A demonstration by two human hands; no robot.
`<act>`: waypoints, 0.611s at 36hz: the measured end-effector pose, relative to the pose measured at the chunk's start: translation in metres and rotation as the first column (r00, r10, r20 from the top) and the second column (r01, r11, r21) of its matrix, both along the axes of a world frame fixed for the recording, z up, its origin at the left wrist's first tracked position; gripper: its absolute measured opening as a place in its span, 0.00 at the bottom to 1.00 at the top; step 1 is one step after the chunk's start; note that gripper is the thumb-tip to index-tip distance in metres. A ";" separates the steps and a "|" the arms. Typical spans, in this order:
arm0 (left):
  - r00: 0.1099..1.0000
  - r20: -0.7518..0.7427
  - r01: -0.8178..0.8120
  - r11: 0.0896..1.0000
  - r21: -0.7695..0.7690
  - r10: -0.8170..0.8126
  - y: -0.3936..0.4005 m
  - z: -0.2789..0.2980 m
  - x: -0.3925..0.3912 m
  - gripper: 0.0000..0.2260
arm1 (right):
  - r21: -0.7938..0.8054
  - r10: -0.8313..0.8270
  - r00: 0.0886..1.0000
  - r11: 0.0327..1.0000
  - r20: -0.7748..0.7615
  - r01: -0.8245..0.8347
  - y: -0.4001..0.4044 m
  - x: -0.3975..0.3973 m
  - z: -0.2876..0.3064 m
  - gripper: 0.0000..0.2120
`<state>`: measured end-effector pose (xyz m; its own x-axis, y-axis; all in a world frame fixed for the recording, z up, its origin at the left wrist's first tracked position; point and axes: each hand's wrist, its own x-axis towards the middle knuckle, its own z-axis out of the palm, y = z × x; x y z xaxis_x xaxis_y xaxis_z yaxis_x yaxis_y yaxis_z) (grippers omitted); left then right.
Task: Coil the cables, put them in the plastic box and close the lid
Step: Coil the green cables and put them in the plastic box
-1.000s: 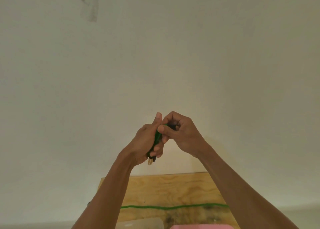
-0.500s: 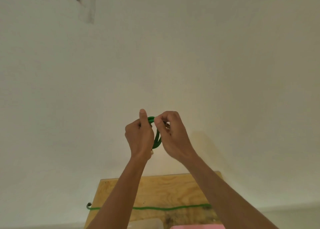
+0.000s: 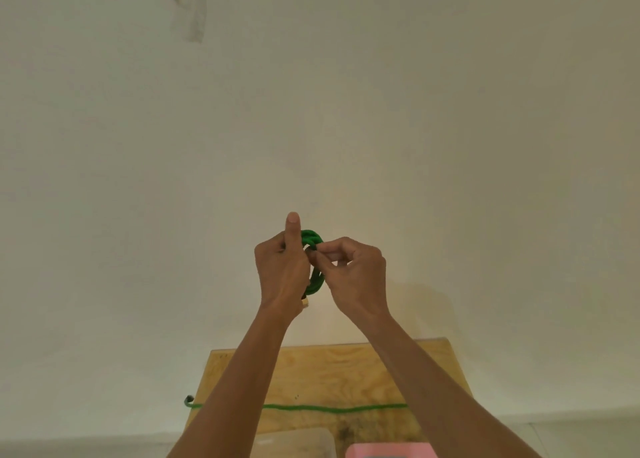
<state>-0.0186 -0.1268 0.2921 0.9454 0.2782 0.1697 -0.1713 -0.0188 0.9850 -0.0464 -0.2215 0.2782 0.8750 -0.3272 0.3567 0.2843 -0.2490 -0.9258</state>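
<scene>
I see both hands raised before the wall. Left hand point(image 3: 281, 270) grips the coiled green cable point(image 3: 313, 260), thumb straight up; right hand point(image 3: 353, 274) pinches a loop of it. Second green cable point(image 3: 332, 408) lies straight across the wooden table point(image 3: 346, 364). Clear plastic box point(image 3: 294, 442) and pink lid point(image 3: 391, 450) at bottom edge; contents not discernible.

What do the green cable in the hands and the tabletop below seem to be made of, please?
The green cable looks rubber or plastic sheathed, matte and flexible: it bends into tight loops between the left hand and right hand. Braiding cannot be ruled out. The tabletop looks like unfinished plywood: pale, with swirling grain and dark stains.
</scene>
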 end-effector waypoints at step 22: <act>0.926 -0.054 0.372 0.928 -0.017 -0.373 0.005 -0.013 -0.011 0.15 | -0.427 -0.060 0.994 0.904 -0.094 0.014 -0.015 0.017 -0.014 0.05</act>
